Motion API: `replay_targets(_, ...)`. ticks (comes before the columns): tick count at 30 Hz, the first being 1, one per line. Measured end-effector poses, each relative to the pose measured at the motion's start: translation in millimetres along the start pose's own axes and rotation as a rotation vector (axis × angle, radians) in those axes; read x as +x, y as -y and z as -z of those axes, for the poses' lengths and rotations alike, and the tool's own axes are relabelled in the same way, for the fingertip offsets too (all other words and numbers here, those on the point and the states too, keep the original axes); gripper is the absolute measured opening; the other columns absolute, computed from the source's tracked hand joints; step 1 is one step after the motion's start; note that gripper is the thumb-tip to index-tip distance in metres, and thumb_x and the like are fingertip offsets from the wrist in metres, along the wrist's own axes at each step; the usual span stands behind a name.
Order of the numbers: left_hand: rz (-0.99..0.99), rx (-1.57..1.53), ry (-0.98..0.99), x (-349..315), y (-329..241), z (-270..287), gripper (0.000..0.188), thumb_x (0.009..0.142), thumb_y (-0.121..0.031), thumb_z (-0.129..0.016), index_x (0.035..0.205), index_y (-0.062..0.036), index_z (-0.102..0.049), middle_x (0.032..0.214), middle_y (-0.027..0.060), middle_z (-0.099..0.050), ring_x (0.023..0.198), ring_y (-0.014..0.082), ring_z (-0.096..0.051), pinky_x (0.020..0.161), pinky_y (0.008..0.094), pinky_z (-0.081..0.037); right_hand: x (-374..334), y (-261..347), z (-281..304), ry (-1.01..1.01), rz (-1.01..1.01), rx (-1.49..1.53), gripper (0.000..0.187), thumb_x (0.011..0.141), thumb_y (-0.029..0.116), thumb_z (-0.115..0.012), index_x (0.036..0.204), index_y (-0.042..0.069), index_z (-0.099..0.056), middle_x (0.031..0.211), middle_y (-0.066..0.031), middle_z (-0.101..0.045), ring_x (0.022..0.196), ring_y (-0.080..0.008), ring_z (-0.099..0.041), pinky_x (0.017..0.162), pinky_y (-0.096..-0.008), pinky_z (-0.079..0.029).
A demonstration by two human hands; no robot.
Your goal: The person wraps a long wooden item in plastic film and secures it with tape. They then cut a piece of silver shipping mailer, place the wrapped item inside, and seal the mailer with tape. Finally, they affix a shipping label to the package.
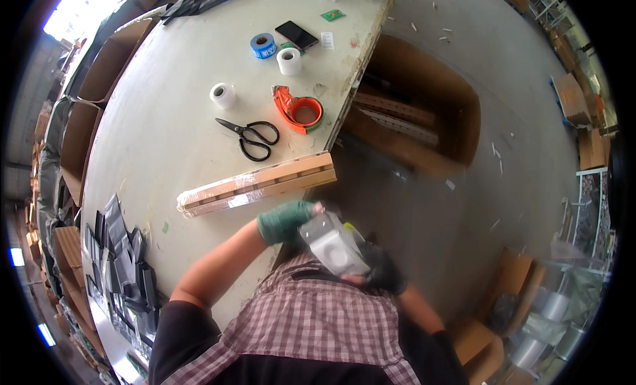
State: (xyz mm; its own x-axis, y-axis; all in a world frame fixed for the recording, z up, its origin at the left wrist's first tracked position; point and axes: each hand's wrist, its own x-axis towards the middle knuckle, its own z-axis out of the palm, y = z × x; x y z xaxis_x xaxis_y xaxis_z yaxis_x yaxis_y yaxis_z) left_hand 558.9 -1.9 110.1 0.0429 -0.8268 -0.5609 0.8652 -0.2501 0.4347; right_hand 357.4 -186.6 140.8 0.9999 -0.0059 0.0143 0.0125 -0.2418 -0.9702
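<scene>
In front of my body, just off the table's edge, I hold a clear plastic package [335, 248] with a white, rounded thing inside; blur hides its exact kind. My left hand [289, 222], in a green glove with bare fingertips, is closed on its upper end. Round its lower right end closes my right hand [383, 268], in a black glove. A yellow-green bit [354, 231] shows behind the package. Closest on the table lies a long bundle of tan strips [258, 184] in clear wrap, its right end at the edge.
On the table [165, 120] are black scissors [250, 137], an orange tape dispenser [298, 111], white rolls [289, 61], a blue roll [263, 46] and a phone [296, 35]. Dark plastic strips [122, 266] pile up at left. An open carton [464, 113] stands beyond the table's right edge.
</scene>
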Motion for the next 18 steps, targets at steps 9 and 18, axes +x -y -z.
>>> replay_targets(9,-0.817,1.57,-0.904,99.3,-94.6,12.4,0.019,0.083,-0.032,-0.065,0.088,-0.0143,-0.072,0.085,0.0143,-0.067,0.082,0.0342,-0.064,0.068,0.0409,-0.051,-2.7,13.4,-33.8,-0.361,-0.337,0.482,0.037,0.085,0.029,-0.069,0.108,0.0,-0.063,0.092,-0.0059,-0.066,0.088,-0.0156,-0.062,0.079,-0.0299,-0.048)
replay_targets(18,-0.4,2.085,-0.69,56.5,-25.5,25.7,0.083,0.067,-0.038,-0.078,0.131,-0.0022,-0.04,0.114,0.0153,-0.057,0.099,0.0342,-0.058,0.088,0.0438,-0.046,13.3,-94.1,-40.6,-0.203,-0.576,0.336,0.058,0.092,0.054,-0.048,0.108,0.0,-0.062,0.093,-0.006,-0.066,0.084,-0.015,-0.062,0.077,-0.029,-0.049)
